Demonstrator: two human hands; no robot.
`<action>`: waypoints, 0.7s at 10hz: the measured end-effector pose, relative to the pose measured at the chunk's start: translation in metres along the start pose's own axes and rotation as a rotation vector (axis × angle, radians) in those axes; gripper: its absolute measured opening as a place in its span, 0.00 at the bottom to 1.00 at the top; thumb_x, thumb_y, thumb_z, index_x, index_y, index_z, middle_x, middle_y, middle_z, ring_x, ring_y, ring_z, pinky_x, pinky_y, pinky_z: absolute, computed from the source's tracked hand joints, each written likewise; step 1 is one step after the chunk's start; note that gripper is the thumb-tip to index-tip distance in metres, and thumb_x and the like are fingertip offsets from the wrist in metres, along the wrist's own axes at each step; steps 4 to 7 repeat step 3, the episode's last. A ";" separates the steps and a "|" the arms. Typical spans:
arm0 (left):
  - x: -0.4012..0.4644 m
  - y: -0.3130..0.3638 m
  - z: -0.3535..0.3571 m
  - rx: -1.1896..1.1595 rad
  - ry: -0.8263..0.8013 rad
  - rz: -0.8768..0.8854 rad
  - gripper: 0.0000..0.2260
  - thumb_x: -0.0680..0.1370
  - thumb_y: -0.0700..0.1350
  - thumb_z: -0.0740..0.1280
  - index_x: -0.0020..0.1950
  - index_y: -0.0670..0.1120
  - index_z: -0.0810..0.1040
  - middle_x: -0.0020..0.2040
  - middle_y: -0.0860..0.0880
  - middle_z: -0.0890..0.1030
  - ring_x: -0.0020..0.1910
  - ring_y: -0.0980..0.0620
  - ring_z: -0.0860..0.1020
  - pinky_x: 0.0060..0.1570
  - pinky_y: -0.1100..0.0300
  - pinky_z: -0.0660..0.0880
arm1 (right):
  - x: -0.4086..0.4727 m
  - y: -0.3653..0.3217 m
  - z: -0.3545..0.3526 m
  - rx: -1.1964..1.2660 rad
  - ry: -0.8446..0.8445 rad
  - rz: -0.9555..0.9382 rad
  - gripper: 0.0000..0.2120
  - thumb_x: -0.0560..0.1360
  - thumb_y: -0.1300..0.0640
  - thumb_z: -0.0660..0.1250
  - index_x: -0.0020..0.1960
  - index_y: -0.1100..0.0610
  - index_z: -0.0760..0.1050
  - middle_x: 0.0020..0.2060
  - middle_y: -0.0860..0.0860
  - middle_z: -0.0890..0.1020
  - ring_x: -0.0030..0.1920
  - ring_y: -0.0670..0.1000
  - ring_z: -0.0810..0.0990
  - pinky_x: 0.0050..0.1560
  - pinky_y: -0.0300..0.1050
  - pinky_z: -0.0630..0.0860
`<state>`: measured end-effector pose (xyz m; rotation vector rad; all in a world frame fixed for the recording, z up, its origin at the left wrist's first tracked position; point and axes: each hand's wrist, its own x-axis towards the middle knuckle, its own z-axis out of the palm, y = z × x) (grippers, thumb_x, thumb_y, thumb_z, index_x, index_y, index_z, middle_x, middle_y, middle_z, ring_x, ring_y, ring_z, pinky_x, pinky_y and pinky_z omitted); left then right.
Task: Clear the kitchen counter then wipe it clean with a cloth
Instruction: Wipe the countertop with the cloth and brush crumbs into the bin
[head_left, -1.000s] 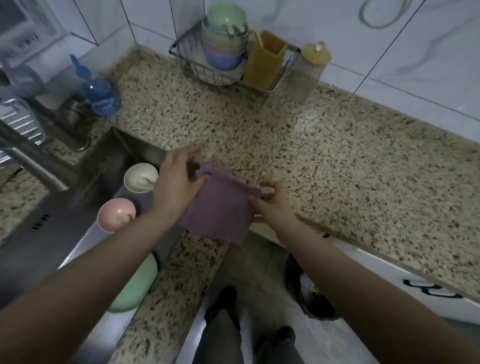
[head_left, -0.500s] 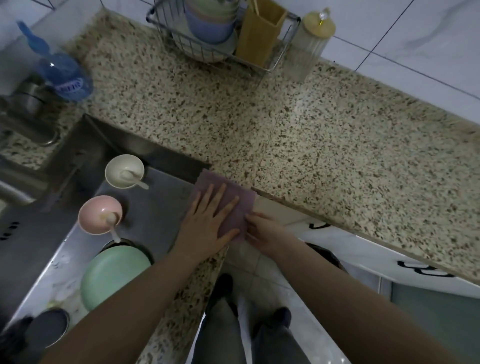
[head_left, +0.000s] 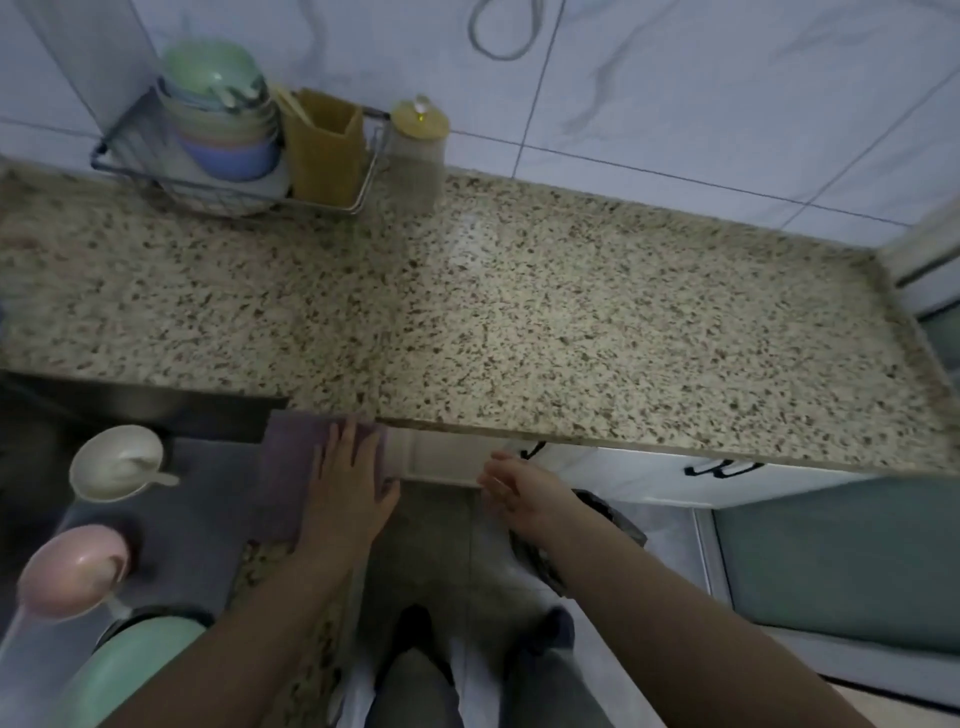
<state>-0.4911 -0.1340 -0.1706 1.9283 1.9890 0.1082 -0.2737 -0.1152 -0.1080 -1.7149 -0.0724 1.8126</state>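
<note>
The left hand (head_left: 349, 496) presses flat, fingers (head_left: 347, 441) straight and spread, on the purple cloth (head_left: 291, 467) at the near edge of the speckled tabletop (head_left: 519, 322), beside the sink (head_left: 197, 499). The right hand (head_left: 511, 486) hovers right of it, fingers relaxed, holding nothing.

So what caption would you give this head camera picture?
Left hand presses a purple cloth flat on the counter by the sink; right hand hangs open beside it.

Cloth (head_left: 291, 467) on counter (head_left: 571, 332), right of sink (head_left: 197, 499)
</note>
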 end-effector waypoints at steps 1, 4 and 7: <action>0.010 0.033 -0.012 -0.146 0.016 -0.012 0.31 0.78 0.51 0.65 0.78 0.46 0.58 0.78 0.45 0.59 0.77 0.45 0.56 0.75 0.49 0.55 | -0.005 -0.022 -0.029 0.086 -0.014 -0.032 0.05 0.81 0.64 0.62 0.49 0.56 0.73 0.34 0.53 0.73 0.30 0.48 0.71 0.33 0.39 0.71; 0.048 0.102 -0.024 -0.463 0.035 -0.065 0.12 0.79 0.44 0.65 0.62 0.47 0.76 0.60 0.48 0.78 0.56 0.51 0.76 0.54 0.57 0.73 | -0.011 -0.075 -0.086 0.191 -0.019 -0.162 0.06 0.79 0.64 0.65 0.45 0.57 0.77 0.38 0.54 0.78 0.38 0.51 0.76 0.69 0.52 0.70; 0.048 0.102 -0.024 -0.463 0.035 -0.065 0.12 0.79 0.44 0.65 0.62 0.47 0.76 0.60 0.48 0.78 0.56 0.51 0.76 0.54 0.57 0.73 | -0.011 -0.075 -0.086 0.191 -0.019 -0.162 0.06 0.79 0.64 0.65 0.45 0.57 0.77 0.38 0.54 0.78 0.38 0.51 0.76 0.69 0.52 0.70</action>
